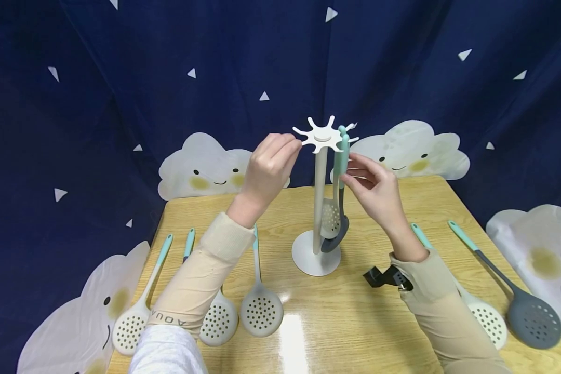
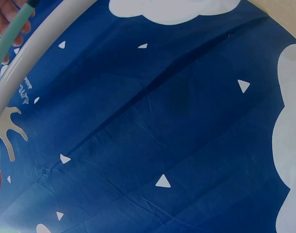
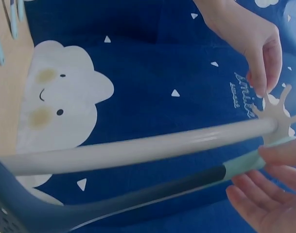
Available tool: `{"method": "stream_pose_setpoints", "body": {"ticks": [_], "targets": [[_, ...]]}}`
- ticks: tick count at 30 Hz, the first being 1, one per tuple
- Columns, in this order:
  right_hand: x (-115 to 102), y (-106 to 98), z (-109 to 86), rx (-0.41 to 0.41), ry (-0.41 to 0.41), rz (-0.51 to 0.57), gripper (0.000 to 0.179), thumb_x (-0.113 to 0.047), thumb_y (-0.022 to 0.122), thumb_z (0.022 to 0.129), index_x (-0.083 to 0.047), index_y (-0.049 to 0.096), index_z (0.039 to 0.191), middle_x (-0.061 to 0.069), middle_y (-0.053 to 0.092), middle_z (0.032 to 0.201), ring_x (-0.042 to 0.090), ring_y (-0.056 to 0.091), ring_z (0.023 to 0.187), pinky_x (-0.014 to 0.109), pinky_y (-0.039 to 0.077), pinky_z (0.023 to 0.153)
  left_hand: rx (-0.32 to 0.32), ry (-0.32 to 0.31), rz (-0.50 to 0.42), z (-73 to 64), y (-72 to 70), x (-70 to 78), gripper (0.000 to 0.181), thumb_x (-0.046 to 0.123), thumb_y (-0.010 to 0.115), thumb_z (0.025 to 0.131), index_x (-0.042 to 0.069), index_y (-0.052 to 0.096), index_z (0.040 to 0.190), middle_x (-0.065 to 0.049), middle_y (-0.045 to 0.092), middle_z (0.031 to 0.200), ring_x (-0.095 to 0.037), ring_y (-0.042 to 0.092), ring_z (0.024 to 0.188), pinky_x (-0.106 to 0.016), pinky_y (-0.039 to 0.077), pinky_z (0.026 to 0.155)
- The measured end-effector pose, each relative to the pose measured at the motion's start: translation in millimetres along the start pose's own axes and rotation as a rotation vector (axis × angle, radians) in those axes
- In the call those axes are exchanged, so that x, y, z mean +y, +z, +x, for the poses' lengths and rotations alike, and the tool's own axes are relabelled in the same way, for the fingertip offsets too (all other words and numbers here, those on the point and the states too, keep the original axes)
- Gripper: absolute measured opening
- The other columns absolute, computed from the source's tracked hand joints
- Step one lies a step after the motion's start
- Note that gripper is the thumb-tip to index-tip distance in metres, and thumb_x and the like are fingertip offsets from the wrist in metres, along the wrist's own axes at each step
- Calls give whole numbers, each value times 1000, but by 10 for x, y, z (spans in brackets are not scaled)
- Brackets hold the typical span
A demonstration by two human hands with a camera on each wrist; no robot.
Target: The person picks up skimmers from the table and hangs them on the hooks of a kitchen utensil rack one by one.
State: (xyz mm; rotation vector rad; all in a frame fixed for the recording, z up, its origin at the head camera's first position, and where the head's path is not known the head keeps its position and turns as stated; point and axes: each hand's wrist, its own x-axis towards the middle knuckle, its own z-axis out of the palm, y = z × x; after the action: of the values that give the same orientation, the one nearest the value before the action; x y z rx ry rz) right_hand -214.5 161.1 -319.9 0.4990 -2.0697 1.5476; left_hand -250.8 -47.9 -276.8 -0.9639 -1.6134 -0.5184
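A white utensil stand [image 1: 320,208] with a ring of hooks on top rises from a round base. My left hand [image 1: 272,161] pinches the tip of a hook on its left side. On the right side, my right hand [image 1: 376,187] holds the mint handle of a dark grey skimmer [image 3: 133,199] between thumb and fingers. The top of that handle is up at the hooks, and its perforated head hangs low beside the pole. Behind it hangs a pale skimmer [image 1: 330,217], partly covered by the dark one.
Several skimmers lie on the wooden table [image 1: 327,317]: pale ones [image 1: 262,309] at the left, some partly behind my left sleeve, and a pale one [image 1: 488,321] and a grey one [image 1: 534,319] at the right. A dark blue curtain [image 1: 243,62] with clouds hangs behind.
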Motion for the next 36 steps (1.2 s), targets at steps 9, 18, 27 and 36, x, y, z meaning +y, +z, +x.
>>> {"method": "stream_pose_setpoints", "body": {"ticks": [9,18,27,36], "targets": [[464,-130,41,231,-140,-107,24,11,57,81,10,62,104,26,63,88,4,59,78,14,48,74,0,3,-2,-2,-2,-9,11,1,60,86,-5,66,79,-13,64,79,-25,58,72,-27,52,72],[1244,-438,-71,332,66,-400,23,6,54,84,2,64,104,19,62,94,25,57,86,31,47,75,-7,4,-3,-3,-3,-10,12,1,59,86,-5,66,79,-13,64,79,-25,58,72,-27,52,72],[1821,-816,-413,195,333,-656,30,0,46,88,9,55,115,28,51,110,42,46,103,54,38,87,-4,11,1,-7,0,-7,11,0,60,86,-6,66,80,-13,64,80,-25,59,72,-27,52,72],[2165,-1147,-811,-48,746,-772,47,-6,44,85,14,39,127,39,38,119,52,39,107,60,37,88,1,11,1,-6,2,-7,9,-1,61,85,-6,66,79,-13,64,79,-25,59,72,-27,52,72]]}}
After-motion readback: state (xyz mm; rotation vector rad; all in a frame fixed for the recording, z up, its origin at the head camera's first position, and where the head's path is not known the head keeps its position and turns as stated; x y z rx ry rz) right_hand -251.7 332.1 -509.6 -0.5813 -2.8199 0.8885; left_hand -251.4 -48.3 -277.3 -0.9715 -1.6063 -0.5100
